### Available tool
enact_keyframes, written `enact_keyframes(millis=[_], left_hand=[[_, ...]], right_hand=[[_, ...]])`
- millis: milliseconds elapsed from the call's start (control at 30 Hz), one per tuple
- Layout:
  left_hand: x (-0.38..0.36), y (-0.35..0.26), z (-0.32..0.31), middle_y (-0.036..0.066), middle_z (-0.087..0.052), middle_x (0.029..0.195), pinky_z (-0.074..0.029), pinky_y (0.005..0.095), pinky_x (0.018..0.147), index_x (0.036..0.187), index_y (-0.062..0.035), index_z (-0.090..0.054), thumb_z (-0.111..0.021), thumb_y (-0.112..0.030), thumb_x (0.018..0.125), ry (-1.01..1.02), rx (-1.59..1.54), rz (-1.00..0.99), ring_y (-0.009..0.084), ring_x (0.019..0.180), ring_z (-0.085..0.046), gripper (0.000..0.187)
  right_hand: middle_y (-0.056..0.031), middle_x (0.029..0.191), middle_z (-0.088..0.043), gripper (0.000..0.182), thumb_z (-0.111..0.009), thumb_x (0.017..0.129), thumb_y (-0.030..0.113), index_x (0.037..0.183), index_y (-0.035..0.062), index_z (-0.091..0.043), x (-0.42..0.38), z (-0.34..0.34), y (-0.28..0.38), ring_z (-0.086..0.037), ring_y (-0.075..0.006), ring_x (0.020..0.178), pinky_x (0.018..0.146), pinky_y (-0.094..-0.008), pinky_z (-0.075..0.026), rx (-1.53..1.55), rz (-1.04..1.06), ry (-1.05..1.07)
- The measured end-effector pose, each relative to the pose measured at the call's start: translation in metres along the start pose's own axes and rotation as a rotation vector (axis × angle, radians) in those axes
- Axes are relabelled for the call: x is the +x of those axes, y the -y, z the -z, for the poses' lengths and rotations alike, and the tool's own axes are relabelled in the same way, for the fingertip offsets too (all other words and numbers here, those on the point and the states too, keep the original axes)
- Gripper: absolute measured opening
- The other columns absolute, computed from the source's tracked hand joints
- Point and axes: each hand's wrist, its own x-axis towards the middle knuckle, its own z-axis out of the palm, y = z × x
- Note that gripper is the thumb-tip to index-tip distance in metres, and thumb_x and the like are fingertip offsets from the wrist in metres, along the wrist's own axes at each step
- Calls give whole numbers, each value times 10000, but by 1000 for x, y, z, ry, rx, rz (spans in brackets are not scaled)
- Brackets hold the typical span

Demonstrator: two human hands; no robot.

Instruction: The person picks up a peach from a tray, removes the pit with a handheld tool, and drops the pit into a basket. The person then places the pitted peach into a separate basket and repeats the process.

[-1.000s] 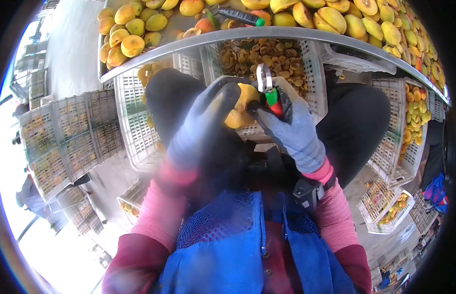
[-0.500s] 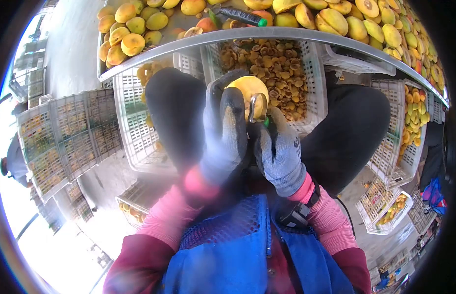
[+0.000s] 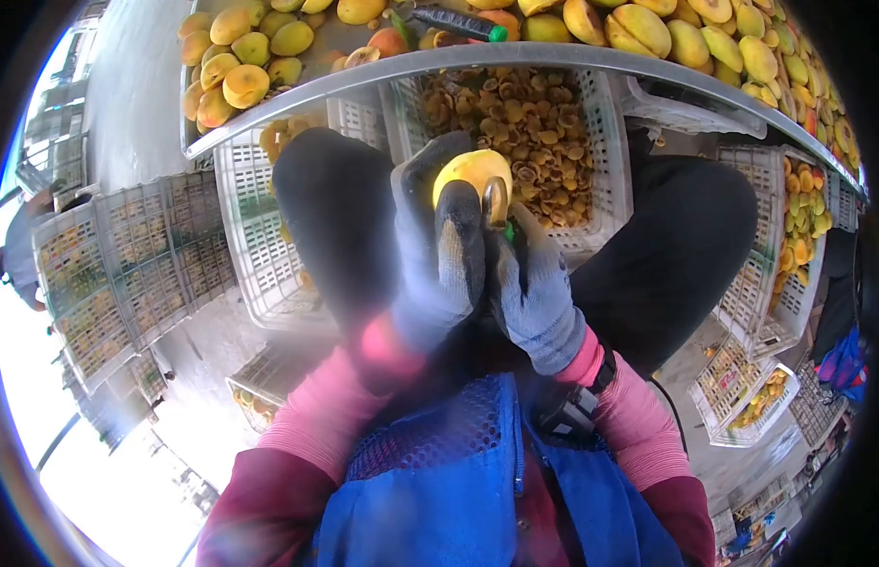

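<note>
My left hand (image 3: 437, 248), in a grey glove with dark fingertips, grips a yellow peach (image 3: 469, 173) held up over my lap. My right hand (image 3: 534, 288), also gloved, holds a metal loop pitting tool (image 3: 496, 203) with a green and red handle, its loop pressed against the peach. Both hands are close together above a white slotted crate (image 3: 605, 161) full of brown pits.
A metal table edge (image 3: 590, 64) runs across the top, piled with yellow peaches (image 3: 713, 47). A black tool with a green tip (image 3: 453, 24) lies among them. White crates of fruit stand at the left (image 3: 128, 274) and right (image 3: 798, 227). A person stands at the far left (image 3: 19, 250).
My hands drew closer to my body and rotated the peach upright. The pitting tool went from held beside the fruit to pressed into it.
</note>
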Motion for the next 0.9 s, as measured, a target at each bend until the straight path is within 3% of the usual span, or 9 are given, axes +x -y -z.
enact_keyframes(millis=[200,333,367,433,500,567,633,800,900], left_hand=[[-3,7,7,143,-515,1148,-391,321,929,1199,29,-466,-413,-235,950,-87,80,-50,220,1046,-507,366],[11,8,23,149,-523,1149,-394,320,935,1200,34,-474,-453,-184,930,292,-273,154,231,1058,-510,348],[19,12,29,150,-525,1149,-395,320,936,1201,36,-476,-463,-172,926,439,-292,179,234,1061,-511,345],[31,14,38,153,-529,1150,-396,319,939,1201,38,-480,-482,-146,916,556,-119,-67,239,1067,-513,340],[32,13,41,177,-526,1181,-408,349,949,1207,45,-492,-515,-53,866,511,150,-428,287,1082,-524,355],[29,24,35,193,-521,1197,-418,371,951,1203,46,-507,-534,11,819,458,345,-543,320,1086,-527,386],[31,25,23,154,-540,968,-435,317,703,1109,48,-509,-552,0,793,286,350,-632,256,796,-526,322],[15,10,3,57,-547,759,-405,233,551,1049,25,-532,-494,-116,902,195,-204,-59,97,640,-484,207],[22,-1,6,20,-549,721,-396,218,535,1069,-7,-536,-501,-159,922,263,-345,173,59,603,-470,215]], right_hand=[[-230,1024,-560,353,-536,876,145,1177,-28,-475,-11,-6,-20,-569,-370,904,747,-408,-460,66,56,71],[-212,937,-598,316,-538,875,169,1133,-13,-521,-2,10,-17,-589,-361,860,721,-407,-469,94,-124,101],[-203,890,-611,308,-539,874,187,1120,0,-536,10,20,-6,-597,-354,847,711,-406,-472,135,-292,272],[-199,886,-612,302,-542,874,191,1114,8,-533,5,12,-11,-598,-363,836,705,-412,-471,19,-126,250],[-191,886,-615,296,-543,876,193,1109,11,-527,-3,3,-16,-600,-364,822,699,-417,-469,11,-98,205],[-180,890,-619,291,-542,879,192,1105,9,-518,-12,-6,-20,-605,-357,805,692,-420,-467,108,-203,142],[-129,869,-615,273,-532,897,191,1106,16,-515,-21,-15,-26,-595,-275,745,646,-365,-463,417,-420,203],[8,794,-543,220,-496,939,188,1103,44,-526,-14,3,-4,-482,-63,656,552,-201,-392,1139,-823,281],[7,854,-520,225,-474,948,164,1138,47,-500,-8,0,5,-471,-52,731,618,-187,-390,1047,-821,144]])
